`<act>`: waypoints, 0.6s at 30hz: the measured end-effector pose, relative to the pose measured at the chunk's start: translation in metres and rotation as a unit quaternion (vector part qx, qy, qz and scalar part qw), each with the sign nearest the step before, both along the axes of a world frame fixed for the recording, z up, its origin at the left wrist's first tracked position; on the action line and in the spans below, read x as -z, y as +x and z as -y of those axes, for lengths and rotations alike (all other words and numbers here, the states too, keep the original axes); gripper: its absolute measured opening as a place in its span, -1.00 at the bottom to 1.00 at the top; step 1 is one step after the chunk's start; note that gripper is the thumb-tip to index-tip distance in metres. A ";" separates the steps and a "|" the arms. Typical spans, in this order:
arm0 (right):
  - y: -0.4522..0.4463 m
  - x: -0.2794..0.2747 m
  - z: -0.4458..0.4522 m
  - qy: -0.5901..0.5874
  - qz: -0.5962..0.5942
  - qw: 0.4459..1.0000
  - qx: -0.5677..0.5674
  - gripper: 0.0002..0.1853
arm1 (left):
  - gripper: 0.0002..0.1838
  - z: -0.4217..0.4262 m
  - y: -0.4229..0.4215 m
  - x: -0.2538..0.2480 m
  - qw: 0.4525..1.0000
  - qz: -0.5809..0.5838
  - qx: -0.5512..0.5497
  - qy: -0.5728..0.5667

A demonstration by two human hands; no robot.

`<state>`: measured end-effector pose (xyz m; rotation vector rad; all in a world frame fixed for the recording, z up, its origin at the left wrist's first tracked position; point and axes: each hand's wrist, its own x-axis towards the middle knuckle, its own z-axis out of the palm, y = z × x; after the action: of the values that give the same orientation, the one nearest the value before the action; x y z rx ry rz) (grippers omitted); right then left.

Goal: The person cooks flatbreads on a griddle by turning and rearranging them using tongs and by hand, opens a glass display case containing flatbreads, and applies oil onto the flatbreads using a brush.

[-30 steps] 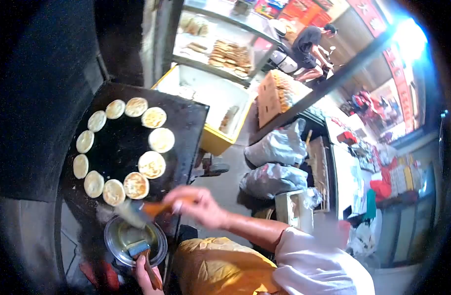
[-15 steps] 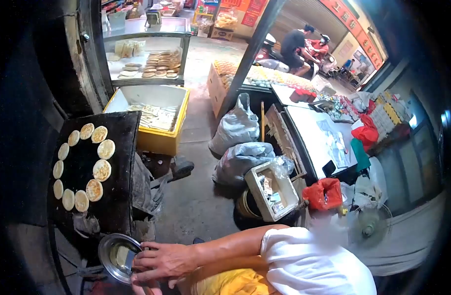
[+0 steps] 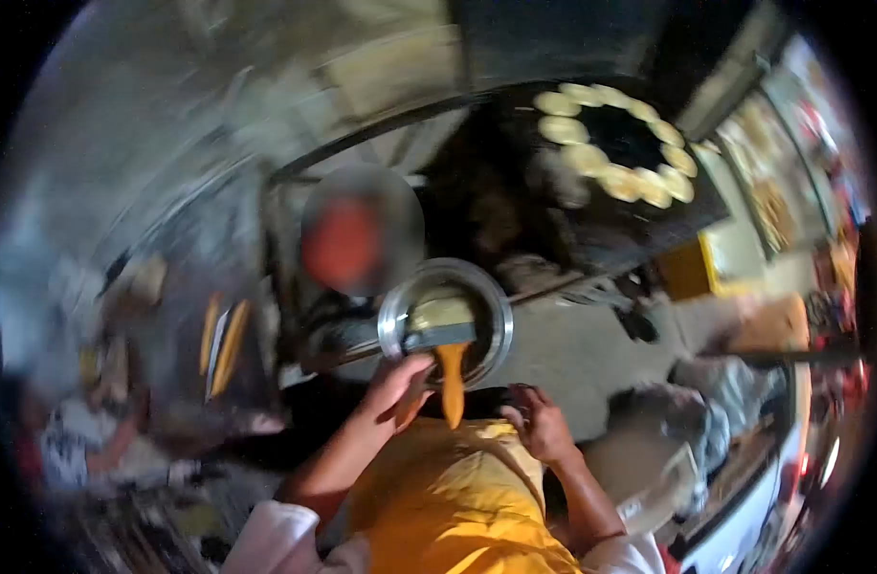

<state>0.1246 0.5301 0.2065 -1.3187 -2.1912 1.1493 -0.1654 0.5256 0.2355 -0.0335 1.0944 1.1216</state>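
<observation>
The shiny metal bowl [image 3: 500, 320] sits at the centre, above the yellow apron, with pale liquid visible inside. A flat brush with an orange wooden handle [image 3: 452, 383] leans in it, its handle over the near rim. My left hand [image 3: 397, 387] is closed at the bowl's lower left edge, with a second brush handle [image 3: 412, 408] beneath its fingers. To the right of the bowl, my right hand [image 3: 542, 423] hangs with loosely bent fingers and nothing in them. Round flatbreads [image 3: 584, 160] form a ring on the black griddle [image 3: 639, 225] at the upper right.
A blurred red round thing [image 3: 343, 242] is left of the bowl. Wooden-handled tools [image 3: 230, 346] lie on a dark surface farther left. Another person's arm [image 3: 113, 450] shows at the lower left. Right are a yellow-edged box [image 3: 689, 270] and grey bags [image 3: 735, 387].
The view has swung left, putting the griddle at the upper right. My right hand has moved off the bowl and brush; it held a brush over the bowl a second ago.
</observation>
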 end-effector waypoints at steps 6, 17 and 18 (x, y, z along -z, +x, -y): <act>-0.128 0.029 0.055 0.002 0.043 0.998 -0.055 -0.56 | -0.65 0.036 -0.162 0.016 0.992 -0.101 -0.070 0.004; -0.239 0.004 0.110 -0.124 0.148 0.979 -0.057 -0.51 | -0.73 0.062 -0.518 0.102 0.959 -0.138 -0.220 0.114; -0.234 0.011 0.114 -0.106 0.158 0.980 -0.056 -0.52 | -0.74 0.057 -0.549 0.121 0.957 -0.134 -0.214 0.145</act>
<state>-0.1090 0.4157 0.1950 -1.5777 -2.4479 1.3239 -0.7141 0.4682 0.1142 0.1208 1.1826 1.7087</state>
